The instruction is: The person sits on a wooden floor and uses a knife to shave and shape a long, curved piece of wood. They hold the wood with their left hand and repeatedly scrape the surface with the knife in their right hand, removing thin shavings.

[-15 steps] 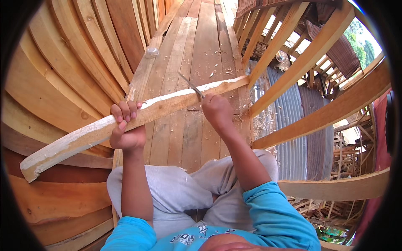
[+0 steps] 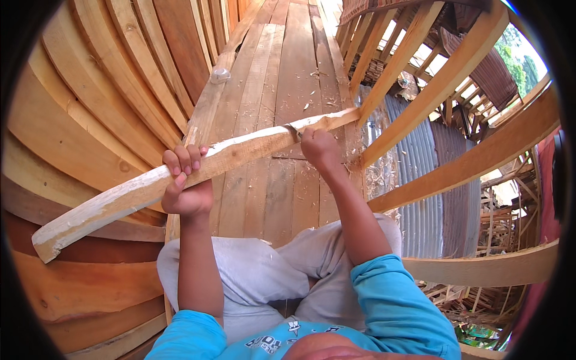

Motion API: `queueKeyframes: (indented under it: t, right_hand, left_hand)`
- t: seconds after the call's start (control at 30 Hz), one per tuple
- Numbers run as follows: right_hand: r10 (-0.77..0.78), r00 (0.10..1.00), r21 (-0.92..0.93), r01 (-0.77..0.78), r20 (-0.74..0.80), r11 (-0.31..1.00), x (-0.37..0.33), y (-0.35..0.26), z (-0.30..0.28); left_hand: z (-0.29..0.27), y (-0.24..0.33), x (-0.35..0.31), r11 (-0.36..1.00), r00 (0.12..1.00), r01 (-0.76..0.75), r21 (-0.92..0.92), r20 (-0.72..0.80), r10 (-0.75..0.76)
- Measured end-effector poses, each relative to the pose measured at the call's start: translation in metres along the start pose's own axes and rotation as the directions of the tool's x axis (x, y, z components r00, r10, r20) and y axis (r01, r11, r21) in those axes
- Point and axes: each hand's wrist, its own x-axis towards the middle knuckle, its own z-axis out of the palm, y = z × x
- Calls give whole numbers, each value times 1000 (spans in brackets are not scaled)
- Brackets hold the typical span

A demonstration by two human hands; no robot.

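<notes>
A long, pale wooden beam (image 2: 240,155) slants across in front of my crossed legs, rising from near left to far right, its upper edge whitish and rough. My left hand (image 2: 187,180) grips it left of the middle, fingers over the top and thumb on the near side. Farther along, my right hand (image 2: 319,147) is closed round a knife, its grip hidden in the fist. The dark knife blade (image 2: 292,129) lies at the beam's upper edge, much of it out of sight. The beam's far end reaches the slatted railing.
Plank flooring (image 2: 255,78) with scattered shavings runs ahead. Upright boards (image 2: 96,114) wall the left side. Wooden railing slats (image 2: 414,108) stand on the right, with corrugated metal sheets (image 2: 414,174) beyond. A small clear container (image 2: 219,75) sits on the floor ahead.
My right hand has moved a little right and up along the beam. The blade, which stuck out past the far edge, now shows only a short piece. My left hand keeps its hold.
</notes>
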Motion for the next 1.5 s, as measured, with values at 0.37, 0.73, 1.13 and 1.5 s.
queueKeyframes:
  t: [0.37,0.73,1.13,1.5]
  right_hand:
    - [76,995,-93,-82,-60,992,5,13,8]
    - [198,980,-72,-196,26,978,24,26,-11]
    - [-103,990,233,78,95,969,28,28,-12]
    - [-46,981,240,0,188,971,10,21,-9]
  left_hand:
    - [-2,4,2,1000,1000,9,-5,15,-9]
    - [-3,3,1,1000,1000,-17,4,3,17]
    - [-2,0,1,1000,1000,-12,8,-9,12]
    - [-3,2,0,1000,1000,-10,10,-5,10]
